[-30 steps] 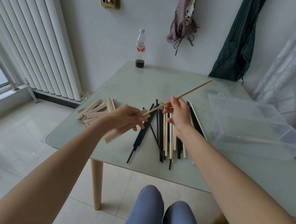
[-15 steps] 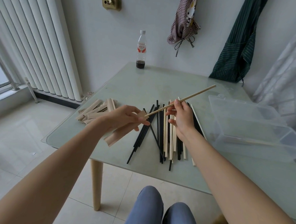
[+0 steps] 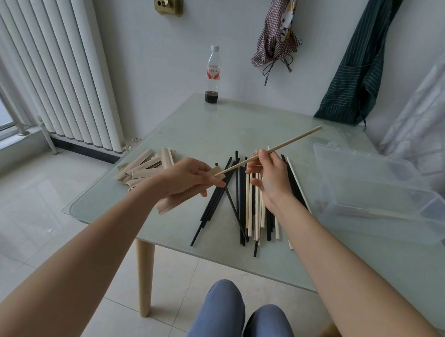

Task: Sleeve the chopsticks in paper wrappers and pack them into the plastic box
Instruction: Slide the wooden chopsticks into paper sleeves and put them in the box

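My left hand (image 3: 187,178) grips a brown paper wrapper (image 3: 171,204) whose open end sticks out by the fingertips. My right hand (image 3: 270,175) pinches a light wooden chopstick (image 3: 291,140) that slants up to the right, its lower tip touching the wrapper's mouth. Below both hands lies a spread of black and light chopsticks (image 3: 247,209) on the glass table (image 3: 244,128). A pile of empty wrappers (image 3: 143,167) lies at the left. The clear plastic box (image 3: 381,193) stands open at the right with a sleeved pair inside.
A drink bottle (image 3: 213,75) stands at the table's far edge. A radiator (image 3: 53,61) lines the left wall, and aprons (image 3: 353,61) hang behind the table. My knees (image 3: 243,318) are under the near edge.
The chopstick's lower tip has stayed at the wrapper's open end, with both hands shifting slightly. The camera has tilted a little downward.
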`<state>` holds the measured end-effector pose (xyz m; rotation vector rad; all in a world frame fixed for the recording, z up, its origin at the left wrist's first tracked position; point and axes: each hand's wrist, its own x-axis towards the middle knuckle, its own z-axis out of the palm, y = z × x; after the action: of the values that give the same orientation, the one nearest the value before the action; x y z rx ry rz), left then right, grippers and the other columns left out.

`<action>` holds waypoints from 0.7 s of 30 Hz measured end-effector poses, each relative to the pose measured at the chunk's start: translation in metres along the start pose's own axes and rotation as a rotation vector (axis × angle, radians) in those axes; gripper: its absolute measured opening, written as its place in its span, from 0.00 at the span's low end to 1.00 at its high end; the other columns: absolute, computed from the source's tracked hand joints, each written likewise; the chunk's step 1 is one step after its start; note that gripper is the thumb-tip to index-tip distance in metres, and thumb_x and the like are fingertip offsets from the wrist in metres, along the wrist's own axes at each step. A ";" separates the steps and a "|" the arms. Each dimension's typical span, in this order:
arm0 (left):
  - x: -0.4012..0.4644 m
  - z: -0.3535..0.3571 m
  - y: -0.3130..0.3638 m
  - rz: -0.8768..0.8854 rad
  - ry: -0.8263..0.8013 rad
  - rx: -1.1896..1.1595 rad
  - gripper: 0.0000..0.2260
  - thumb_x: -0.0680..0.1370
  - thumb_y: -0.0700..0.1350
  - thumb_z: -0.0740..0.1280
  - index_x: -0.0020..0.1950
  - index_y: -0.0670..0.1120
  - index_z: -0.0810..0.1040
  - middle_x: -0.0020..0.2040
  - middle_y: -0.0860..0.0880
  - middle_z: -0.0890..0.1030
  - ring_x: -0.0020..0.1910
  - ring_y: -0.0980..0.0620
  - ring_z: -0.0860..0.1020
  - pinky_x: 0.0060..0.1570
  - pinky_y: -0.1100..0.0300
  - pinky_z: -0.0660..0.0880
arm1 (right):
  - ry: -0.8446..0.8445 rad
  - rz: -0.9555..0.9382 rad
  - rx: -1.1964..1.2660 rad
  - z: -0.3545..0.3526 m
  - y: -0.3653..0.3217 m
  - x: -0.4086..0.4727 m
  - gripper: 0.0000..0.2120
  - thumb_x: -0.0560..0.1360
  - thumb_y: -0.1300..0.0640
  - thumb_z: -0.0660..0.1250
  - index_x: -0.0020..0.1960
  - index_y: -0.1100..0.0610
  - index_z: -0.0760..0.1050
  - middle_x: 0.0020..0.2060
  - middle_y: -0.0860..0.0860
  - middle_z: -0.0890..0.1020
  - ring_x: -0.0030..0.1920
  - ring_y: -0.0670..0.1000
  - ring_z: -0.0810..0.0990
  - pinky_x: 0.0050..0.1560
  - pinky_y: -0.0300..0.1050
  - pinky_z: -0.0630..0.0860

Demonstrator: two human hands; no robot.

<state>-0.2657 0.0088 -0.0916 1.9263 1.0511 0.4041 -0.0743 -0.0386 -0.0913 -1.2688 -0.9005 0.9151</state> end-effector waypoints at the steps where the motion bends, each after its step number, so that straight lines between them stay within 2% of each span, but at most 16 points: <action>1: 0.000 0.000 0.000 0.002 0.001 -0.004 0.06 0.78 0.47 0.65 0.51 0.46 0.79 0.51 0.53 0.84 0.37 0.57 0.81 0.52 0.56 0.76 | -0.002 0.008 0.011 0.000 0.000 0.000 0.12 0.82 0.54 0.55 0.43 0.55 0.73 0.35 0.50 0.78 0.33 0.44 0.77 0.29 0.36 0.71; 4: -0.001 0.001 0.003 0.009 0.007 -0.017 0.05 0.78 0.45 0.65 0.50 0.45 0.79 0.49 0.54 0.85 0.36 0.56 0.81 0.49 0.59 0.76 | -0.014 0.029 0.036 -0.001 0.000 0.001 0.13 0.82 0.54 0.55 0.43 0.55 0.73 0.35 0.50 0.78 0.33 0.45 0.77 0.28 0.36 0.71; 7: -0.001 0.003 0.004 -0.003 0.064 0.022 0.07 0.78 0.45 0.66 0.48 0.43 0.80 0.37 0.55 0.84 0.34 0.59 0.79 0.43 0.65 0.72 | -0.018 0.040 0.055 -0.001 -0.001 0.001 0.13 0.82 0.55 0.56 0.42 0.55 0.73 0.35 0.50 0.77 0.32 0.45 0.76 0.28 0.36 0.71; 10: -0.002 0.005 0.007 0.004 0.130 0.031 0.04 0.76 0.46 0.68 0.46 0.47 0.81 0.29 0.57 0.82 0.33 0.61 0.79 0.39 0.71 0.71 | -0.008 0.042 0.063 -0.001 -0.001 0.001 0.13 0.82 0.54 0.56 0.42 0.56 0.73 0.35 0.51 0.78 0.32 0.45 0.76 0.27 0.35 0.71; 12: -0.002 0.004 0.008 0.018 0.165 -0.006 0.03 0.75 0.45 0.69 0.47 0.47 0.82 0.29 0.58 0.82 0.32 0.63 0.80 0.36 0.77 0.70 | 0.004 0.035 0.064 -0.001 -0.001 0.002 0.13 0.82 0.54 0.56 0.42 0.56 0.73 0.34 0.50 0.77 0.32 0.45 0.76 0.27 0.35 0.72; 16: -0.004 0.004 0.008 0.013 0.218 -0.075 0.03 0.75 0.42 0.69 0.47 0.46 0.83 0.31 0.54 0.83 0.32 0.64 0.80 0.38 0.74 0.72 | -0.002 0.038 0.086 -0.002 -0.001 0.002 0.13 0.82 0.55 0.56 0.42 0.56 0.73 0.33 0.51 0.77 0.31 0.45 0.76 0.27 0.35 0.73; 21: -0.005 0.004 0.010 0.019 0.217 -0.128 0.06 0.75 0.43 0.70 0.50 0.45 0.83 0.30 0.54 0.83 0.32 0.64 0.80 0.34 0.77 0.71 | -0.005 0.016 0.115 -0.004 0.000 0.003 0.12 0.82 0.55 0.56 0.44 0.58 0.73 0.33 0.51 0.77 0.32 0.46 0.76 0.29 0.36 0.74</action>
<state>-0.2614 -0.0003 -0.0855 1.8080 1.1177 0.6871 -0.0696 -0.0375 -0.0918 -1.1774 -0.8307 0.9693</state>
